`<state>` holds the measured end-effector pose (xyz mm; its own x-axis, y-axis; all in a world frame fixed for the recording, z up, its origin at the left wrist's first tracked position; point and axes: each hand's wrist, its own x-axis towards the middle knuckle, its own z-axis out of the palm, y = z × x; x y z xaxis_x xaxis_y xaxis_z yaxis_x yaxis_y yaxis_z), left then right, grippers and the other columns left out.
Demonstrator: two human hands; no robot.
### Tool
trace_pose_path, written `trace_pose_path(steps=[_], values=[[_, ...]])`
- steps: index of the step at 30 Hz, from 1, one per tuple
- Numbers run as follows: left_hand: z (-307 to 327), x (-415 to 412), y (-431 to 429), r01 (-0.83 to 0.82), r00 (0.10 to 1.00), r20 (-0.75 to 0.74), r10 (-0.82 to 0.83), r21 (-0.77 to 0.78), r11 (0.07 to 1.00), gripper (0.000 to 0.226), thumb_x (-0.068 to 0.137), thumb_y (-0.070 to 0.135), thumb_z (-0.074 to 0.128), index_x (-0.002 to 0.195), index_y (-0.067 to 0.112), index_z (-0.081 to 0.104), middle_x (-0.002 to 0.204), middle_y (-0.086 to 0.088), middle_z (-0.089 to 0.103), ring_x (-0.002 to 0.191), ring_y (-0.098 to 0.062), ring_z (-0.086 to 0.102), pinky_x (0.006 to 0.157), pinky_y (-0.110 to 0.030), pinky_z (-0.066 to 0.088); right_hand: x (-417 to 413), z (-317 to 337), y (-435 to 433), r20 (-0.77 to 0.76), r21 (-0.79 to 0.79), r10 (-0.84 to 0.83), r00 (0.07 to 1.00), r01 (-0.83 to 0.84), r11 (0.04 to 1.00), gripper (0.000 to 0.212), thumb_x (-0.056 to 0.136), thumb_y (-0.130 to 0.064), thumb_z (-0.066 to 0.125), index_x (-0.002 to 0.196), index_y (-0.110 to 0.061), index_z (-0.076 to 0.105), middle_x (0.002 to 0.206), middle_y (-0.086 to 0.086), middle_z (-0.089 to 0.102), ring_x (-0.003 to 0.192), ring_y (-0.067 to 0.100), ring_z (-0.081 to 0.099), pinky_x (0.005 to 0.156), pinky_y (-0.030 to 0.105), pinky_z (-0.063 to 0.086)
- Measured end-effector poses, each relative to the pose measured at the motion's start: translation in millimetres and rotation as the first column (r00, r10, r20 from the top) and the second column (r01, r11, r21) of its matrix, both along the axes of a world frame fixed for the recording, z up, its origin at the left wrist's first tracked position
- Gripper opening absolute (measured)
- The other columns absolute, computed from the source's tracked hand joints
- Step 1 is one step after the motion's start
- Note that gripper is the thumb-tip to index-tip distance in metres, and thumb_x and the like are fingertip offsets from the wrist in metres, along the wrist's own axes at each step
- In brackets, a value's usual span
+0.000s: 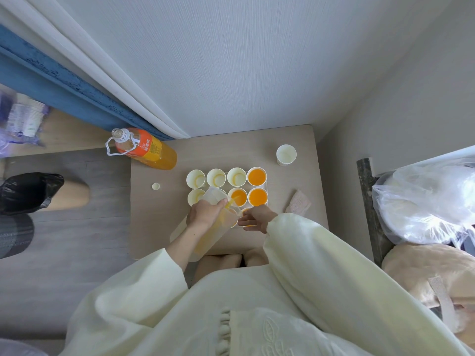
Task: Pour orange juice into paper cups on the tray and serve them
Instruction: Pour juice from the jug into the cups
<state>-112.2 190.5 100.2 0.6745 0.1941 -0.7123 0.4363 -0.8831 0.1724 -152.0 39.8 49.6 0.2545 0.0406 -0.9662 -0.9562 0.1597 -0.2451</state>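
Orange juice runs from the tilted clear pitcher (214, 196), gripped in the left hand (205, 214), into a middle-row paper cup (239, 197) on the tray (267, 187). The right hand (257, 218) curls its fingers round a near-row cup (250, 225), which is mostly hidden. The juice bottle (144, 149) stands at the table's far left corner; the writing on its orange label is too blurred to read.

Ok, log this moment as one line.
phase: pouring | left hand: grips pitcher, tilted | stream into: middle-row cup | right hand: holds near cup | bottle: uncapped
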Motion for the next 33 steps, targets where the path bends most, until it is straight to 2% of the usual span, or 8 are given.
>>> trace_pose_path(steps=[8,12,17,22,27,30,33], values=[[-0.2,0.7,0.5,-0.003,1.0,-0.005,0.003,0.006,1.0,0.058,0.086,0.065,0.05,0.095,0.009,0.062,0.098,-0.009,0.066,0.085,-0.027,0.055,0.07,-0.03,0.04,0.3,-2.2,0.0,-0.009,0.0,0.017,1.0,-0.017,1.0,0.02,0.097,-0.006,0.042,0.086,-0.007,0.058,0.097,0.013,0.07,0.088,0.021,0.068,0.091,0.038,0.055],[0.7,0.4,0.9,-0.003,1.0,-0.009,0.003,0.006,1.0,0.058,0.086,0.065,0.05,0.095,0.009,0.062,0.098,-0.009,0.065,0.085,-0.027,0.055,0.07,-0.03,0.04,0.0,-1.5,0.6,-0.007,0.0,0.016,1.0,-0.016,1.0,0.02,0.098,-0.006,0.044,0.084,-0.007,0.058,0.088,0.011,0.07,0.085,0.021,0.068,0.091,0.038,0.055],[1.9,0.4,0.6,-0.006,1.0,-0.006,0.006,-0.002,1.0,0.058,0.086,0.064,0.051,0.097,0.009,0.063,0.097,-0.008,0.064,0.086,-0.027,0.056,0.071,-0.03,0.041,0.0,-1.2,1.5,-0.006,-0.008,0.016,1.0,-0.016,1.0,0.02,0.098,-0.006,0.043,0.084,-0.006,0.058,0.094,0.013,0.07,0.086,0.022,0.068,0.088,0.038,0.056],[3.2,0.1,0.3,-0.007,1.0,-0.002,0.007,0.0,1.0,0.057,0.086,0.064,0.051,0.097,0.009,0.062,0.097,-0.008,0.064,0.085,-0.026,0.055,0.071,-0.03,0.041,-0.8,-2.0,2.1,-0.006,-0.002,0.012,1.0,-0.012,1.0,0.019,0.097,-0.005,0.044,0.084,-0.006,0.057,0.085,0.011,0.069,0.078,0.019,0.067,0.088,0.037,0.056],[2.9,0.2,0.8,-0.005,1.0,-0.008,0.005,0.006,1.0,0.055,0.086,0.065,0.05,0.091,0.01,0.059,0.1,-0.009,0.065,0.085,-0.026,0.054,0.071,-0.03,0.04,-0.1,-2.3,1.4,0.005,0.003,0.012,1.0,-0.012,1.0,0.015,0.097,-0.005,0.044,0.089,-0.005,0.057,0.093,0.012,0.068,0.082,0.02,0.066,0.09,0.038,0.055],[3.5,0.5,0.6,-0.007,1.0,-0.004,0.007,0.005,1.0,0.057,0.086,0.065,0.051,0.096,0.01,0.061,0.103,-0.01,0.066,0.089,-0.028,0.056,0.071,-0.03,0.04,0.2,-2.4,2.0,0.007,0.006,0.018,1.0,-0.018,1.0,0.014,0.097,-0.006,0.045,0.091,-0.005,0.058,0.088,0.01,0.068,0.082,0.02,0.066,0.09,0.037,0.055],[4.1,0.8,0.2,-0.008,1.0,-0.005,0.008,0.006,1.0,0.057,0.086,0.064,0.051,0.097,0.009,0.061,0.105,-0.01,0.066,0.097,-0.031,0.06,0.072,-0.03,0.04,0.3,-1.2,1.8,0.008,0.011,0.019,1.0,-0.019,1.0,0.012,0.096,-0.006,0.046,0.093,-0.005,0.058,0.094,0.012,0.068,0.087,0.022,0.067,0.091,0.038,0.055]])
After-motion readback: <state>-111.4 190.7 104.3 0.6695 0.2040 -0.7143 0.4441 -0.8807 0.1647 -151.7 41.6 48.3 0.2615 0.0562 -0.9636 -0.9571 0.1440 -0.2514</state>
